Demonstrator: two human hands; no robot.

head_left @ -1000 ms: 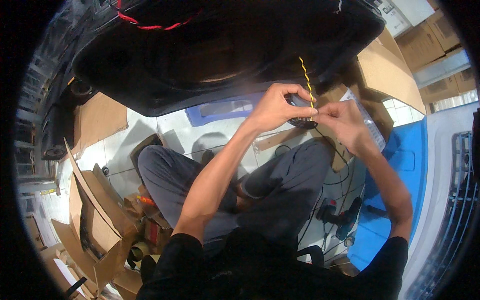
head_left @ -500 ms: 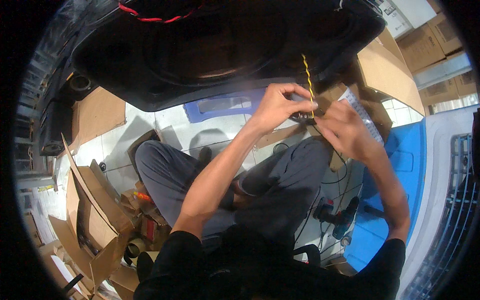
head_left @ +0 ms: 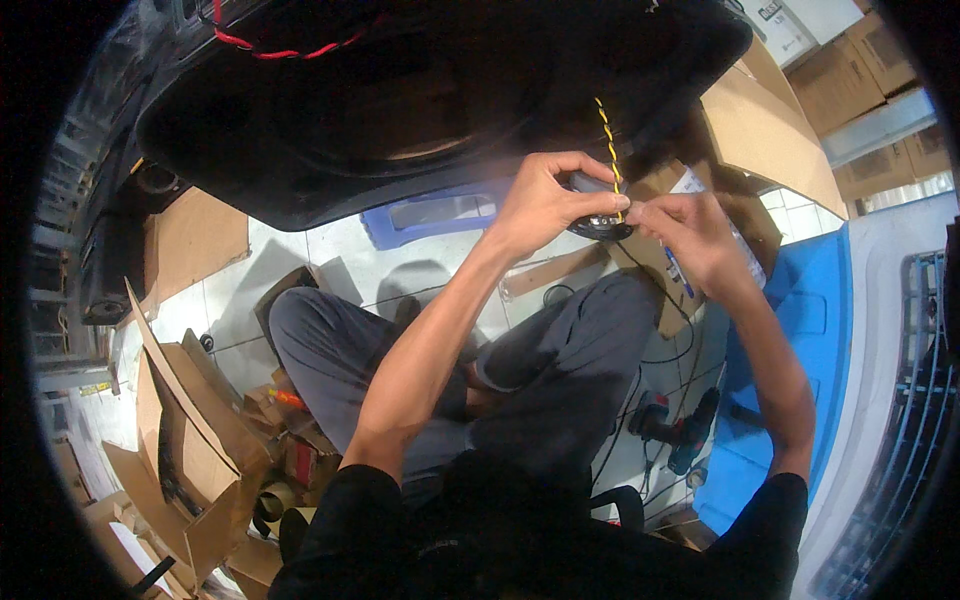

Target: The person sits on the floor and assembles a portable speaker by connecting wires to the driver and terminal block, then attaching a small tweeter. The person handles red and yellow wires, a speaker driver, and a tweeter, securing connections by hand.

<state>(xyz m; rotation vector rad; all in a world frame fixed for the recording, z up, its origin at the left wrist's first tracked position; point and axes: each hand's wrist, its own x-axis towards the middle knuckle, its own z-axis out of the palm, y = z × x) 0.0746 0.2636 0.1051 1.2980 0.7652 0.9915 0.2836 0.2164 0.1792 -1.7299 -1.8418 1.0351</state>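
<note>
At about one o'clock from the middle of the view, both hands meet under the dark curved shell (head_left: 420, 110) that fills the top. The left hand (head_left: 540, 205) has its fingers curled tight around a small dark rounded part (head_left: 598, 222), thumb and forefinger pinched at its top edge. The right hand (head_left: 695, 235) touches the same part from the three o'clock side, its fingertips narrowed to a pinch on the yellow-and-black twisted wire (head_left: 608, 150), which rises straight toward twelve o'clock into the shell. A thin black cable (head_left: 680, 330) drops from the hands toward five o'clock. Below them sit the person's grey-trousered legs (head_left: 540, 370) on the tiled floor (head_left: 340, 240). A blue plastic stool (head_left: 430, 215) lies just at nine o'clock of the left hand. Cardboard scraps (head_left: 190, 450) pile up at eight o'clock, and a dark cordless drill (head_left: 685, 430) lies at four o'clock beside a blue panel (head_left: 790, 330).
</note>
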